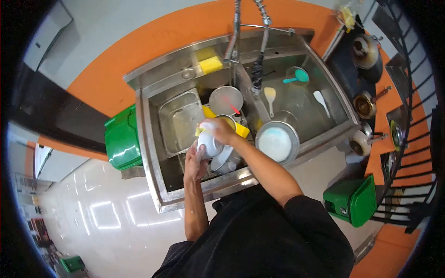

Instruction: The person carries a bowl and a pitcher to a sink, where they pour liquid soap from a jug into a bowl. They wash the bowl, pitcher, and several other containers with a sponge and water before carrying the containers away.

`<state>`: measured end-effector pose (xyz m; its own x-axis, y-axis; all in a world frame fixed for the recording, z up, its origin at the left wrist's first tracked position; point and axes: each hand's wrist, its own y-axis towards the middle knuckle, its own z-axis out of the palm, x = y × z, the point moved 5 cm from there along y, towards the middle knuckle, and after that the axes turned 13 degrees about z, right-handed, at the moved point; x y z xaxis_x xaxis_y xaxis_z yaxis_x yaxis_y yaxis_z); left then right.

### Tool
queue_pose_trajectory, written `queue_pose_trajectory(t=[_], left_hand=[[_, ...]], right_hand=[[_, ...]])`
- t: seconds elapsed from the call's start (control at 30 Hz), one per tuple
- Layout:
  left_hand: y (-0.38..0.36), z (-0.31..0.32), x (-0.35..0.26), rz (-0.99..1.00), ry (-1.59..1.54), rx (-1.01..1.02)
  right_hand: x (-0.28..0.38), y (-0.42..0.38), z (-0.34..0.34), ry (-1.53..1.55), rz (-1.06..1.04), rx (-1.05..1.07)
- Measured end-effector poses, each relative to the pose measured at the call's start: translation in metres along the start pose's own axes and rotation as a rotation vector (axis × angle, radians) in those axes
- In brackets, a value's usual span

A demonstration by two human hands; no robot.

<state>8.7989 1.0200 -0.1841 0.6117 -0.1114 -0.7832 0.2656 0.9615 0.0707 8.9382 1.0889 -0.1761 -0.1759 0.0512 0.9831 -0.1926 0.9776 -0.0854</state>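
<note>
My left hand grips a white bowl from below and the side, over the left basin of a steel sink. My right hand is closed on a foamy sponge, pressed to the bowl's upper side; only a yellow edge and white suds show. Under my hands lie a metal pot or pan and yellow pieces. Beyond them sits a round strainer with a red-handled utensil on it. A rectangular steel tray stands at the left of the basin.
A bowl of suds stands at the right basin's front. That basin holds a yellow spatula, a white spoon and a teal ladle. A spray hose hangs over the divider. Green bins flank the sink.
</note>
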Motion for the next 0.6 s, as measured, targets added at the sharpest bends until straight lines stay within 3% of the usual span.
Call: queue_pose_trajectory(t=[0.07, 0.1, 0.13, 0.2, 0.23, 0.3, 0.33, 0.4, 0.47, 0.53, 0.6], left_hand=[[-0.002, 0.011, -0.002, 0.103, -0.300, -0.141], [-0.003, -0.006, 0.018, 0.084, -0.402, -0.258], [-0.001, -0.004, 0.029, 0.077, -0.557, -0.352], [-0.003, -0.012, 0.050, 0.076, -0.613, -0.392], [-0.002, -0.021, 0.059, 0.074, -0.612, -0.392], [-0.004, -0.026, 0.074, 0.034, -0.565, -0.249], [-0.001, -0.014, 0.064, 0.045, -0.429, -0.395], [-0.002, 0.008, 0.039, 0.031, -0.079, -0.174], [-0.001, 0.006, 0.024, 0.021, -0.177, -0.242], [0.001, 0.006, 0.024, 0.027, -0.444, -0.371], [0.001, 0.005, 0.035, 0.053, -0.421, -0.294]], right_hand=[[-0.033, -0.007, -0.009, 0.198, -0.218, -0.351], [-0.014, -0.026, -0.006, 0.361, -0.246, -0.423], [-0.004, -0.040, 0.002, 0.357, -0.255, -0.409], [0.008, -0.073, 0.006, 0.078, -0.136, -0.682], [0.021, -0.077, 0.004, 0.079, -0.135, -0.683], [0.062, -0.091, 0.023, -0.608, -0.634, -0.501], [0.054, -0.081, 0.030, -0.681, -0.562, -0.453], [0.045, -0.051, 0.007, -0.598, -0.262, -0.385], [0.026, -0.030, -0.022, -0.085, -0.274, -0.297], [0.018, -0.049, -0.020, -0.142, -0.212, -0.475], [0.063, -0.086, -0.005, -0.420, -0.503, -0.495]])
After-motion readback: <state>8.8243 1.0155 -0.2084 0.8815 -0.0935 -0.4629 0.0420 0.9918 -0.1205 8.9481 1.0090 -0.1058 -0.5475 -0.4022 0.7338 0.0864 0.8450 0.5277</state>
